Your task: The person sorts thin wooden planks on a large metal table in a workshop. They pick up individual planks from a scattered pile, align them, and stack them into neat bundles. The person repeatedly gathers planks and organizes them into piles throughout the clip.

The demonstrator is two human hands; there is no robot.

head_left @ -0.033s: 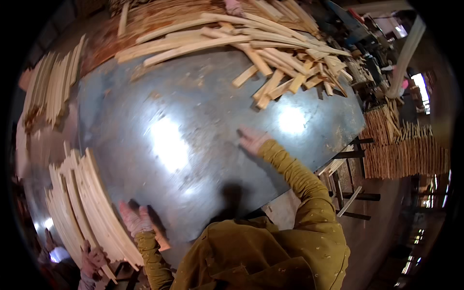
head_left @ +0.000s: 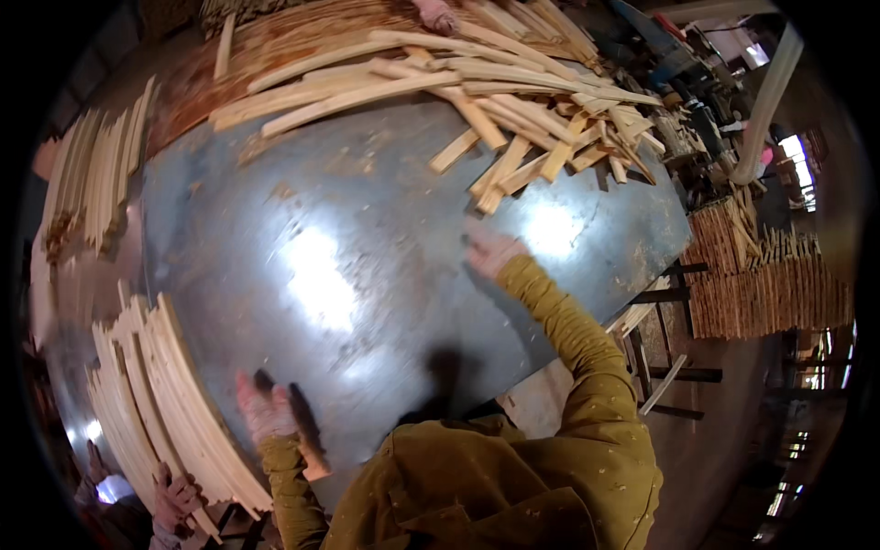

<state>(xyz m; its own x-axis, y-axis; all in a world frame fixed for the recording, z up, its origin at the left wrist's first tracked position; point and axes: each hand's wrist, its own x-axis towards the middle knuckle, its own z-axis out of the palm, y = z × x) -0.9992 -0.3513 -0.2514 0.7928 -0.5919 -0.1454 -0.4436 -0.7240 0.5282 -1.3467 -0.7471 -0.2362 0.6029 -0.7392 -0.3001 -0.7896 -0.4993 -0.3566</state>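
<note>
My left hand point(head_left: 266, 410), fingers apart and holding nothing, is over the near left of the metal-topped table point(head_left: 403, 312). It is just right of a row of long pale wooden slats point(head_left: 188, 385). A short piece of wood point(head_left: 315, 461) shows beside its wrist, partly hidden. My right hand point(head_left: 495, 252) reaches forward over the table with fingers stretched out and slightly blurred, nothing in them. Beyond its fingertips lies a loose pile of wooden strips point(head_left: 522, 137), short ends toward me; the hand is apart from it.
At the lower left, another person's hand point(head_left: 179, 495) is at the slats' near ends. One more person's hand point(head_left: 436, 16) is behind the pile. More slats point(head_left: 101, 179) lie at the far left. Stacked wood point(head_left: 761, 298) stands to the right, beyond the table's edge.
My right hand has moved a little forward and to the right, closer to the pile. My left hand has shifted slightly right, away from the slats.
</note>
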